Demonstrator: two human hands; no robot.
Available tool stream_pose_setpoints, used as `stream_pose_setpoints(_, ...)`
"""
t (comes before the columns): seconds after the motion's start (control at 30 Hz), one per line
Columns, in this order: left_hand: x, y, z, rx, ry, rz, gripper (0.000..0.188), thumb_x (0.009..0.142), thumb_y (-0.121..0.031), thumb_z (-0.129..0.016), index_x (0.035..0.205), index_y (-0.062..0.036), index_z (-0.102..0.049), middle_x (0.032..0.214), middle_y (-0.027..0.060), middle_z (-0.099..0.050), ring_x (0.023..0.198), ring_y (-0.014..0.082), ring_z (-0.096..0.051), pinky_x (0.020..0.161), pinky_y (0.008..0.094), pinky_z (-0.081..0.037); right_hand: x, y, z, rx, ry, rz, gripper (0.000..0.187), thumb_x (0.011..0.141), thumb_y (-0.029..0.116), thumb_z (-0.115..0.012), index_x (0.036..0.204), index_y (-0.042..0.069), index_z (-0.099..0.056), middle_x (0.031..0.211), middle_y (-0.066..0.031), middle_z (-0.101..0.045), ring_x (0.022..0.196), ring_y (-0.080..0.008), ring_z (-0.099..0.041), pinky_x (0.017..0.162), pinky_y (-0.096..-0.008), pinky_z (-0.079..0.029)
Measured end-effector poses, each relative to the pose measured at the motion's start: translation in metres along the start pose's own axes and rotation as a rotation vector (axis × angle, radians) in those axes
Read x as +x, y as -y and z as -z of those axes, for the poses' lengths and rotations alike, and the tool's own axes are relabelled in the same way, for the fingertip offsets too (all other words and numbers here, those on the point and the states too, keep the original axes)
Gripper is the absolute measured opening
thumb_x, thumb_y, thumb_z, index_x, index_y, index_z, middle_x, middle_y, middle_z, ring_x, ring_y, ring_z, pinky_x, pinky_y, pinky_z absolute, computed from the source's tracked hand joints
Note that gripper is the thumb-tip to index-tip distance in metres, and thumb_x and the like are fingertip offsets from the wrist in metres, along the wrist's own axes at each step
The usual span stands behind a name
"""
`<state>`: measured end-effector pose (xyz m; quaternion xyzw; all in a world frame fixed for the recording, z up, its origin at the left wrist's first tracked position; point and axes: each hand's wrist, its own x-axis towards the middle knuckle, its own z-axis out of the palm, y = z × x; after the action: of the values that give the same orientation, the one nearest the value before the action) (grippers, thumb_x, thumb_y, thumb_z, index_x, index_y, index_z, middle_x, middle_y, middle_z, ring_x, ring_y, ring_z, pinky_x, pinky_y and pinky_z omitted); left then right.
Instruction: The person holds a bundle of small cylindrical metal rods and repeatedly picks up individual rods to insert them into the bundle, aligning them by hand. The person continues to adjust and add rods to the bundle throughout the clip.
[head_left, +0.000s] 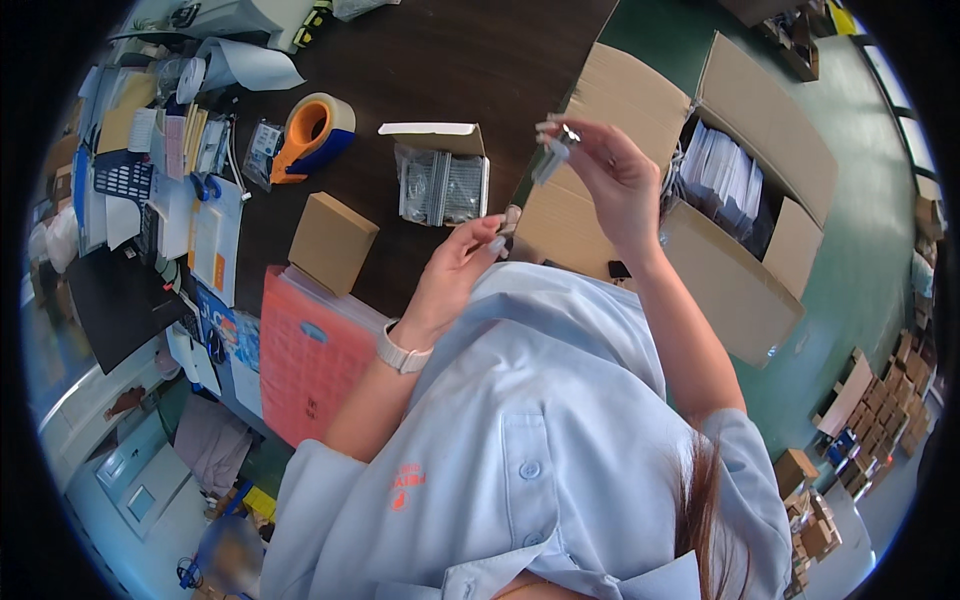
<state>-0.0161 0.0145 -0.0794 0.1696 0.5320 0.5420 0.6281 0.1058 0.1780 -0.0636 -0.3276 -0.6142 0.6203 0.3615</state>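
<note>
My right hand (622,180) is raised beside the open carton and pinches a small clear tube-like piece with a shiny metal end (553,160). Lower and to the left, my left hand (450,275) has thumb and fingers closed on a small whitish translucent piece (498,245); its exact kind is too small to tell. Just beyond the left hand, a small white box (472,195) stands with its lid up. Inside it lie grey metal strips (438,188) and clear plastic bags. The two hands are apart.
A large open carton (740,290) with white packets (722,180) stands at right. On the dark table (450,60) are a tape dispenser (313,135), a closed brown box (333,243) and a red folder (315,360). Papers and stationery (170,150) crowd the left side.
</note>
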Motion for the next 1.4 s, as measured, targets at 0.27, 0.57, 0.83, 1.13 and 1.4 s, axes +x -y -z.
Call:
stream_pose_setpoints(0.27, -0.018, 0.006, 0.005, 0.061, 0.007, -0.034, 0.013, 0.090, -0.013, -0.050, 0.098, -0.0021, -0.052, 0.115, 0.0074, -0.050, 0.099, 0.0120, -0.049, 0.090, 0.0263, -0.038, 0.035, -0.125, -0.020, -0.450, -0.003, 0.101, 0.021, 0.079, 0.004, -0.061, 0.100, 0.008, -0.062, 0.087, -0.0074, -0.066, 0.077, -0.0161, -0.064, 0.067, -0.0263, -0.050)
stream_pose_setpoints(0.57, -0.021, -0.005, 0.010, -0.006, -0.076, 0.021, 0.016, 0.090, -0.015, -0.049, 0.099, -0.0019, -0.052, 0.110, 0.0085, -0.055, 0.099, 0.0129, -0.052, 0.090, 0.0277, -0.041, 0.041, -0.125, -0.022, -0.212, -0.034, -0.019, 0.017, 0.078, 0.000, -0.061, 0.095, 0.004, -0.060, 0.082, -0.0025, -0.065, 0.077, -0.0080, -0.060, 0.070, -0.0233, -0.048)
stream_pose_setpoints(0.83, -0.013, -0.016, 0.011, -0.012, -0.106, 0.005, 0.013, 0.090, -0.014, -0.050, 0.094, -0.0014, -0.052, 0.099, 0.0114, -0.060, 0.088, 0.0155, -0.058, 0.083, 0.0286, -0.046, 0.041, -0.143, -0.031, 0.023, -0.043, -0.089, 0.016, 0.079, -0.002, -0.059, 0.094, 0.002, -0.059, 0.092, -0.0053, -0.065, 0.085, -0.0080, -0.059, 0.077, -0.0214, -0.046)
stream_pose_setpoints(1.13, 0.003, -0.035, 0.008, -0.070, -0.168, -0.074, 0.010, 0.088, -0.013, -0.053, 0.090, -0.0035, -0.053, 0.084, 0.0095, -0.063, 0.070, 0.0130, -0.059, 0.061, 0.0220, -0.045, 0.032, -0.102, -0.019, -0.082, 0.076, -0.173, 0.013, 0.085, 0.009, -0.056, 0.095, 0.001, -0.059, 0.084, -0.0059, -0.066, 0.078, -0.0113, -0.061, 0.073, -0.0252, -0.047)
stream_pose_setpoints(1.4, -0.005, -0.070, -0.010, 0.065, -0.130, -0.153, 0.007, 0.083, -0.006, -0.059, 0.088, -0.0022, -0.055, 0.079, 0.0083, -0.063, 0.064, 0.0097, -0.058, 0.053, 0.0179, -0.043, -0.016, 0.019, 0.010, 0.003, 0.474, -0.408, 0.021, 0.092, 0.022, -0.048, 0.093, 0.002, -0.053, 0.076, -0.0049, -0.063, 0.071, -0.0126, -0.060, 0.067, -0.0281, -0.047)
